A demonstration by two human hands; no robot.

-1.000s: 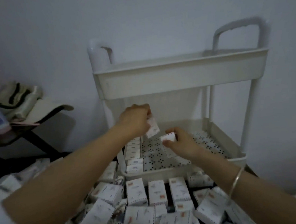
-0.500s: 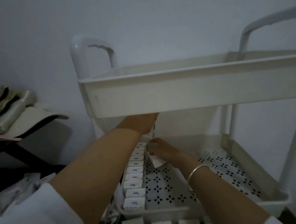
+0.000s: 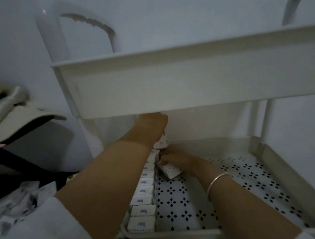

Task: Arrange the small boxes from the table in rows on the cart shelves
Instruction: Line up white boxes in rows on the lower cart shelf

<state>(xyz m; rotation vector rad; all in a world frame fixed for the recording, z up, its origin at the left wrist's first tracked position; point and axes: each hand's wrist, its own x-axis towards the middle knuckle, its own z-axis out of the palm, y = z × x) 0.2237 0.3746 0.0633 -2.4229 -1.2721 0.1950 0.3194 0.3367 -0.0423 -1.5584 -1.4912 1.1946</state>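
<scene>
My left hand pinches a small box and my right hand grips a second box. Both have reached in from the near edge to the far left of the lower shelf, where the row of boxes ends, so I judge this row is nearly full.

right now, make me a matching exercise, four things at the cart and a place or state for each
1 left hand
2 right hand
3 box row
4 bangle

a on the right wrist
b lines the left wall of the lower shelf
c grips the raised box at the row's far end
d grips the lower box beside the row

Pairs: 1-c, 2-d, 3-b, 4-a
</scene>
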